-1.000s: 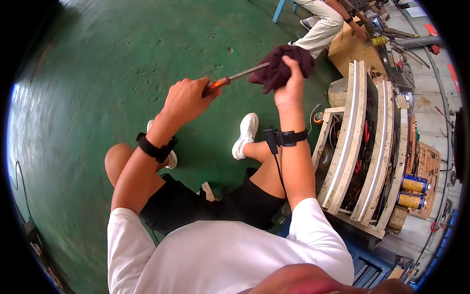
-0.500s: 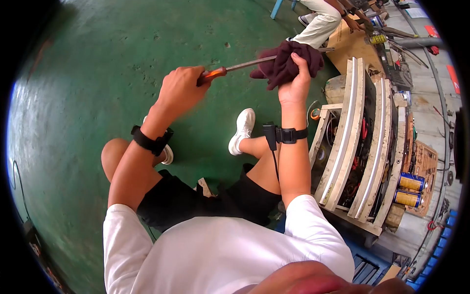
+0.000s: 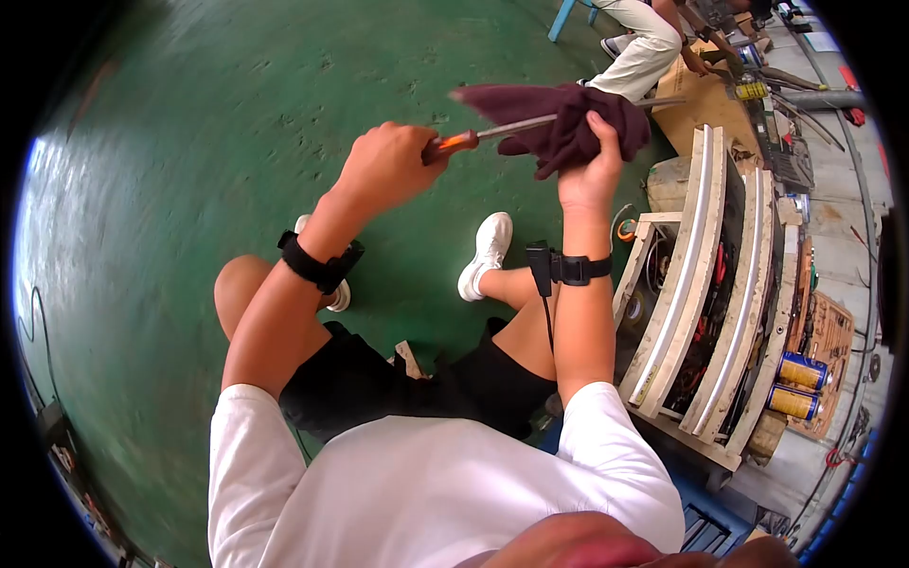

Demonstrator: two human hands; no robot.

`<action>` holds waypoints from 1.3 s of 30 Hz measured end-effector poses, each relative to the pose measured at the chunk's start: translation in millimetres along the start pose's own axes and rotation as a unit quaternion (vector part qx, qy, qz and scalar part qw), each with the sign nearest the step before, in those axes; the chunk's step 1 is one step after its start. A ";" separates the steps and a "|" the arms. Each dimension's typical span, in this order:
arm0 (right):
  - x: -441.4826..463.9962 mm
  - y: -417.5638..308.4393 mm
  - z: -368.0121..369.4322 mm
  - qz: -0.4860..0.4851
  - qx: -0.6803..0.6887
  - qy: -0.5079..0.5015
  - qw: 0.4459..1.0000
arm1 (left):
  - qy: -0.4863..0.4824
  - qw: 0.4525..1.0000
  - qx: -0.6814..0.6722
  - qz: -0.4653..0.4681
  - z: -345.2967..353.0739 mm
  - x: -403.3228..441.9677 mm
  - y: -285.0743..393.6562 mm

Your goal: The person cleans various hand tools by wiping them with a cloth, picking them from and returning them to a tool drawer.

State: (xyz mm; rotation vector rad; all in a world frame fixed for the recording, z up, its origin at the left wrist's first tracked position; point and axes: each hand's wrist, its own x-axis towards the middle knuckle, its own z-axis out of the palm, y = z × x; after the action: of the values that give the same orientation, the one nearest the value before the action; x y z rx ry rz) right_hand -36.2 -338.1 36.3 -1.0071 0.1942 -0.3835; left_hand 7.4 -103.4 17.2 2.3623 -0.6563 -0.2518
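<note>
My left hand (image 3: 393, 163) is closed around the orange-and-dark handle of a long screwdriver (image 3: 458, 143), back of the hand up. Its metal shaft runs to the right into a dark maroon cloth (image 3: 578, 123), and its far end shows beyond the cloth. My right hand (image 3: 589, 178) grips the cloth around the shaft, thumb on top and the other fingers mostly hidden. One loose flap of cloth spreads out to the left, over the shaft. Both hands are in front of my knees, above the green floor (image 3: 237, 123).
At the right stands a metal frame (image 3: 686, 284) with tools inside. Beyond it are blue-and-yellow cans (image 3: 793, 401) and a wooden tool board (image 3: 830, 350). A cardboard box (image 3: 705, 109) and another person in light trousers (image 3: 634, 47) are at the upper right, near a blue stool (image 3: 561, 19).
Compared with a second ago, the cloth sits further along the shaft, and the shaft's far end now shows past it. A flap of cloth has swung out to the left. Both grips remain closed.
</note>
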 end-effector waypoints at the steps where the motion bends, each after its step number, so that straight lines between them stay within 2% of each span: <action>1: -0.8 -4.0 2.1 -0.013 0.008 0.004 1.000 | 0.003 1.000 -0.002 0.003 0.0 0.6 0.2; 3: -1.5 -2.3 -2.9 -0.027 0.015 0.013 0.999 | -0.014 1.000 0.007 -0.018 1.9 -1.4 -2.4; 5: 4.5 16.9 -13.2 0.028 -0.015 -0.018 0.999 | 0.007 1.000 0.013 -0.017 3.9 0.8 -10.0; 7: -3.2 31.1 0.8 0.042 -0.049 -0.004 0.998 | 0.025 0.999 0.018 -0.017 4.8 1.6 -10.6; 10: -3.9 39.1 4.2 -0.013 -0.059 -0.014 0.998 | 0.031 0.999 0.016 -0.034 4.3 3.9 -7.8; 12: -2.7 26.4 2.8 -0.049 -0.051 0.036 0.997 | 0.046 0.999 0.008 0.015 6.4 3.3 -10.7; 15: 11.8 3.9 -1.2 -0.112 -0.016 0.152 0.982 | 0.036 0.999 0.017 -0.013 -1.1 3.5 -6.9; 19: 18.3 -12.0 -24.2 -0.089 0.063 0.214 0.971 | 0.040 0.997 0.059 -0.008 0.8 2.9 -4.9; 22: 16.5 -12.3 -24.6 -0.074 0.051 0.217 0.972 | 0.004 0.997 0.071 -0.019 2.0 5.0 -2.4; 24: 22.7 -4.5 -29.7 -0.083 0.033 0.167 0.982 | 0.075 0.996 0.041 0.008 7.6 6.8 -13.1; 31: -10.6 38.4 7.8 -0.025 0.041 0.082 0.995 | 0.155 0.987 0.026 0.034 0.1 11.7 -25.1; 33: -11.3 34.5 12.2 -0.016 0.034 0.052 0.998 | 0.138 0.990 0.004 0.020 -6.1 13.0 -20.4; 35: -3.0 23.8 7.4 -0.058 0.020 0.063 0.996 | 0.122 0.992 -0.020 0.005 -11.7 13.3 -13.7; 37: 7.0 9.5 -3.0 -0.042 0.042 0.094 0.994 | 0.088 0.993 -0.057 0.046 -12.2 11.5 -9.9; 39: 9.5 -6.2 -7.7 -0.039 0.080 0.106 0.990 | 0.087 0.993 -0.060 0.044 -14.1 8.8 -12.5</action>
State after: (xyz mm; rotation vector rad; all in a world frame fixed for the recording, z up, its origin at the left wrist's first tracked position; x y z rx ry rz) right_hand -31.5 -350.8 37.7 -0.8171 0.3118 -0.5702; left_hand 24.6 -91.9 19.7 2.2038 -0.6401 -0.0436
